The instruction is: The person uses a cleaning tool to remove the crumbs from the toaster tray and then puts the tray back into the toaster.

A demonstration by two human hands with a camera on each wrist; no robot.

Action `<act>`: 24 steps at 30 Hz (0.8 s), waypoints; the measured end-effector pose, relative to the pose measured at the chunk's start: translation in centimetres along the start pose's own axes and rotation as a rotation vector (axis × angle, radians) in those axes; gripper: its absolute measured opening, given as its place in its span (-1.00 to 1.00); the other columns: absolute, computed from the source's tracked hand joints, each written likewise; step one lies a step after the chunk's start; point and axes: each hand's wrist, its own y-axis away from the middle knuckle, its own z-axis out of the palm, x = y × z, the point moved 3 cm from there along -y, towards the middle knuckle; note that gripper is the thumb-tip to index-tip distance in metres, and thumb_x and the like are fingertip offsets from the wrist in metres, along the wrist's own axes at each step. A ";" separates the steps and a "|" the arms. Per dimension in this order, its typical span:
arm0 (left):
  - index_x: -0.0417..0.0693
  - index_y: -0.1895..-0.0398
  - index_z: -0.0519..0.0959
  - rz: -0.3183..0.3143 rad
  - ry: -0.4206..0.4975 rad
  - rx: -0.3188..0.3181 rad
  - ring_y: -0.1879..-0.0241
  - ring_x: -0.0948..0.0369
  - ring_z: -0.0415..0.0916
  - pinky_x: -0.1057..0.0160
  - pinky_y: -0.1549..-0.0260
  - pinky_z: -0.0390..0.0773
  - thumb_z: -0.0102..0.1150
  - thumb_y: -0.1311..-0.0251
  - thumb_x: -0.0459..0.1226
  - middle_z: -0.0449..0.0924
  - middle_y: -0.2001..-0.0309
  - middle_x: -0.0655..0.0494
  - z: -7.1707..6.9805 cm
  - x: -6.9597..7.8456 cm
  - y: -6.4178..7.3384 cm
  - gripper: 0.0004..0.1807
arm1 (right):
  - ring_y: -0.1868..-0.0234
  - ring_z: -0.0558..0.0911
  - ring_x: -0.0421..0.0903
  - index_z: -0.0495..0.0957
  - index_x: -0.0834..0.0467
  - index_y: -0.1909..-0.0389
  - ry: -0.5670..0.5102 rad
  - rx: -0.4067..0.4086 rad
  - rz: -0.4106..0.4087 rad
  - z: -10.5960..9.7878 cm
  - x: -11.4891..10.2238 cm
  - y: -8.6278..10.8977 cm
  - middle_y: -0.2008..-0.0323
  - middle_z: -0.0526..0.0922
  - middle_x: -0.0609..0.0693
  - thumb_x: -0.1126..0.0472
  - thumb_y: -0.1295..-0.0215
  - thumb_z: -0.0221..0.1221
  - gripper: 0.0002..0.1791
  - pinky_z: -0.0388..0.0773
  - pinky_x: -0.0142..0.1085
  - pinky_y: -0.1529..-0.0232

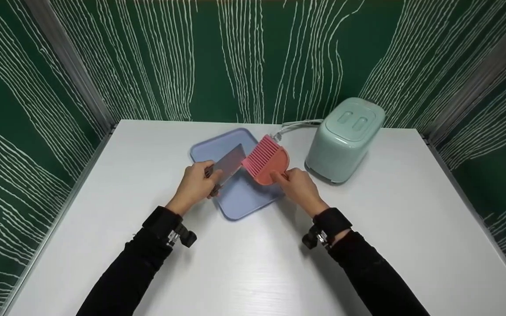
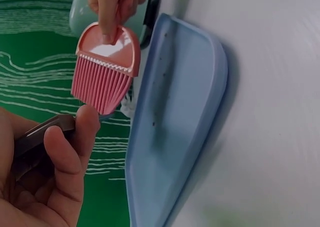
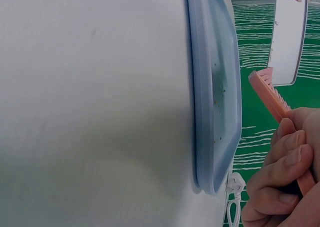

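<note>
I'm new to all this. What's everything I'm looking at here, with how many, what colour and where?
Tray: 1, pale blue, on the table
Specks: several, dark or brownish, in the tray
Flat-bladed tool: 1, grey, dark handle, in the left grip
Brush: 1, pink and coral, in the right grip
Toaster-like appliance: 1, mint green, table's far right
Cord with plug: 1, white, table's far edge
Table: 1, white, beneath everything
Walls: 3, green with white lines, around the table
Posts: 2, grey, wall corners
Sleeves: 2, black, forearms
Wrist straps: 2, black, one per wrist
Left grip: 1, bare hand, over the tray's left side
Right grip: 1, bare hand, right of the tray
</note>
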 end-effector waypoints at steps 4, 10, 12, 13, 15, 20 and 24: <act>-0.11 0.33 0.50 0.009 -0.057 0.004 0.58 0.22 0.67 0.32 0.58 0.57 0.13 -0.61 -0.27 0.69 0.36 -0.09 0.2 0.2 0.0 -0.76 | 0.64 0.26 -0.23 0.21 -0.04 0.74 0.010 -0.004 0.004 -0.2 0.2 0.0 0.71 0.23 -0.21 -0.24 -0.60 0.15 -0.31 0.11 -0.33 0.57; -0.10 0.31 0.52 0.011 -0.112 0.020 0.56 0.23 0.67 0.32 0.57 0.59 0.14 -0.61 -0.26 0.69 0.36 -0.07 0.2 0.3 0.1 -0.78 | 0.64 0.26 -0.22 0.22 -0.04 0.74 0.012 -0.007 0.027 -0.7 0.6 0.1 0.72 0.23 -0.20 -0.25 -0.59 0.15 -0.31 0.11 -0.32 0.56; -0.09 0.31 0.52 0.009 -0.122 0.024 0.57 0.23 0.66 0.32 0.57 0.58 0.14 -0.61 -0.25 0.68 0.38 -0.05 0.1 0.3 0.1 -0.77 | 0.64 0.25 -0.22 0.22 -0.04 0.74 0.011 0.003 0.024 -0.9 0.8 0.2 0.72 0.23 -0.20 -0.25 -0.59 0.15 -0.31 0.11 -0.32 0.56; -0.08 0.32 0.51 0.010 -0.128 0.026 0.57 0.24 0.66 0.32 0.57 0.58 0.14 -0.61 -0.25 0.68 0.39 -0.04 0.1 0.3 0.1 -0.76 | 0.64 0.25 -0.23 0.22 -0.04 0.74 0.007 0.008 0.022 -0.9 0.8 0.2 0.72 0.23 -0.20 -0.25 -0.59 0.15 -0.31 0.10 -0.32 0.56; -0.06 0.35 0.49 0.016 -0.141 0.030 0.58 0.24 0.65 0.32 0.58 0.56 0.14 -0.61 -0.25 0.66 0.42 -0.03 0.0 0.2 0.1 -0.75 | 0.65 0.24 -0.23 0.21 -0.04 0.74 -0.004 0.016 0.012 -1.1 0.9 0.4 0.72 0.22 -0.21 -0.24 -0.59 0.16 -0.31 0.10 -0.32 0.56; -0.05 0.40 0.44 0.051 -0.178 0.051 0.58 0.24 0.66 0.35 0.56 0.53 0.15 -0.60 -0.28 0.66 0.45 -0.02 -0.2 0.2 0.1 -0.71 | 0.66 0.22 -0.24 0.20 -0.05 0.76 -0.054 0.014 0.000 -1.4 1.0 1.0 0.73 0.22 -0.21 -0.23 -0.58 0.18 -0.29 0.09 -0.34 0.57; -0.06 0.39 0.47 0.069 -0.187 0.071 0.56 0.25 0.67 0.35 0.55 0.53 0.16 -0.58 -0.30 0.70 0.45 -0.02 -0.3 0.1 0.0 -0.74 | 0.68 0.21 -0.26 0.28 -0.05 0.78 -0.113 -0.028 -0.035 -1.6 1.1 1.8 0.74 0.32 -0.22 -0.22 -0.58 0.20 -0.31 0.08 -0.37 0.59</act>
